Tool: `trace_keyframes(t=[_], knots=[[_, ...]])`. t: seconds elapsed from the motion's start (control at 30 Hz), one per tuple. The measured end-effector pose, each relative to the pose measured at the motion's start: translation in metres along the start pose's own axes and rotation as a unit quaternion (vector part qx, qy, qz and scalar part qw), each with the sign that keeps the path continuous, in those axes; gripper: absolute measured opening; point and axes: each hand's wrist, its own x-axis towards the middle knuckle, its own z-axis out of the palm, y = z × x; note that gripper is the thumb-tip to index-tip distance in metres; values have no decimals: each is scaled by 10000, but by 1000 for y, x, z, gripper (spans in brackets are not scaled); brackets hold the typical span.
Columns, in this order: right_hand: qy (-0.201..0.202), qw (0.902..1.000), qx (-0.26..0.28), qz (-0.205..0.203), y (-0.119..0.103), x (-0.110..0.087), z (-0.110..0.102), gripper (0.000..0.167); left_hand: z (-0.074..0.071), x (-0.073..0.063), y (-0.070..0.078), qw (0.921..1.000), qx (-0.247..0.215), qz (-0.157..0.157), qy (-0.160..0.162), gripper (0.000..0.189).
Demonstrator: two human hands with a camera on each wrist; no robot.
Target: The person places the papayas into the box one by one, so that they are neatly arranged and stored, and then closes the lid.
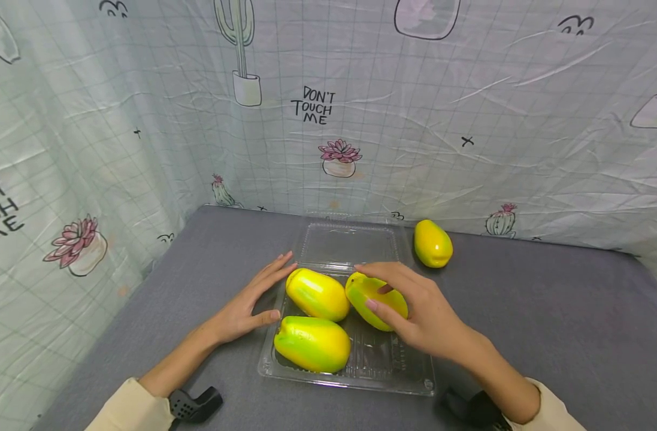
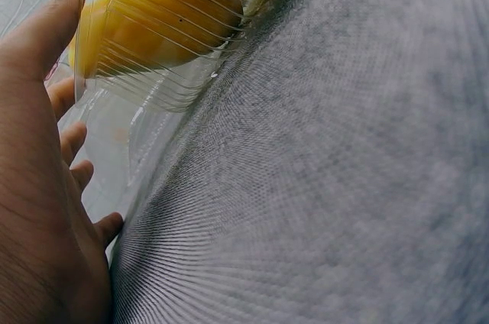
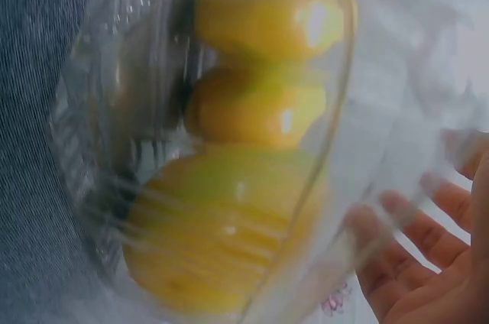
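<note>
A clear plastic clamshell box (image 1: 371, 380) holds three yellow-green papayas: one at the back left (image 1: 317, 293), one at the front left (image 1: 313, 344) and one at the back right (image 1: 368, 299). My right hand (image 1: 420, 308) is over the back-right papaya, its thumb and fingers spread apart. In the right wrist view, its fingers (image 3: 409, 236) stand clear of the fruit, beyond the blurred box wall. My left hand (image 1: 247, 305) lies along the box's left side with fingers extended. The left wrist view shows its thumb (image 2: 50, 30) at the box's rim.
Another yellow papaya (image 1: 433, 243) lies on the grey cloth (image 1: 533, 323) behind the box, to the right. The box's transparent lid (image 1: 350, 244) is folded back toward the printed curtain (image 1: 403, 120). Dark wrist devices (image 1: 196, 406) sit near both sleeves.
</note>
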Motion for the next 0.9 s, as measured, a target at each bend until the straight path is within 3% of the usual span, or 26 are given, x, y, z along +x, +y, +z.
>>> trace_keyframes(t=[0.43,0.67,0.9], knots=[[262,9981,-343,442,21,0,-16,52,0,-1,-1,10000,-30,15,-35,78],[554,9960,-419,568,35,-4,-20,52,0,0,-1,10000,18,16,-22,79],[832,9901,-610,955,46,-8,-26,49,0,-1,-2,10000,30,14,-8,79]])
